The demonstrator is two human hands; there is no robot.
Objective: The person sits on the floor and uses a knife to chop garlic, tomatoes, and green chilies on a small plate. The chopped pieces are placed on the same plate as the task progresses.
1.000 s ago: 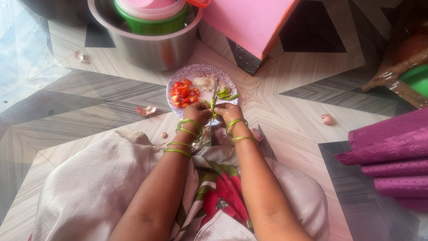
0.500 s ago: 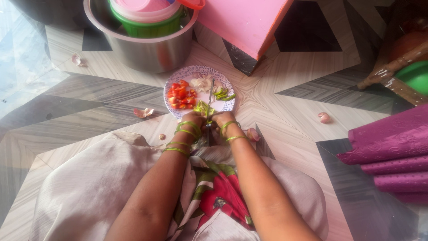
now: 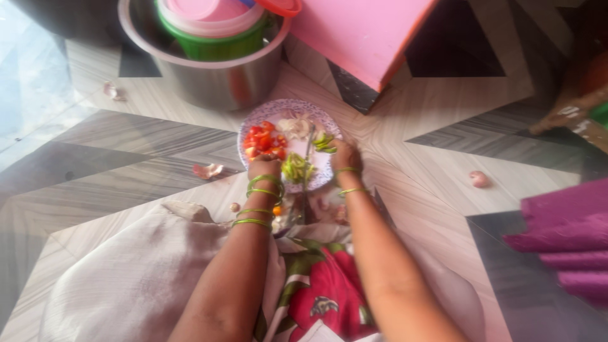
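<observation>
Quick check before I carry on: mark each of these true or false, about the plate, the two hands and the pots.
1. The plate holds chopped red pieces. True.
2. Both hands are at the plate. True: left hand, right hand.
3. The steel pot is empty. False: a green container with a pink lid sits inside it.
4. The wrists are bare. False: green bangles ring both.
5. The pink board lies on the plate. False: it stands apart, behind the plate.
</observation>
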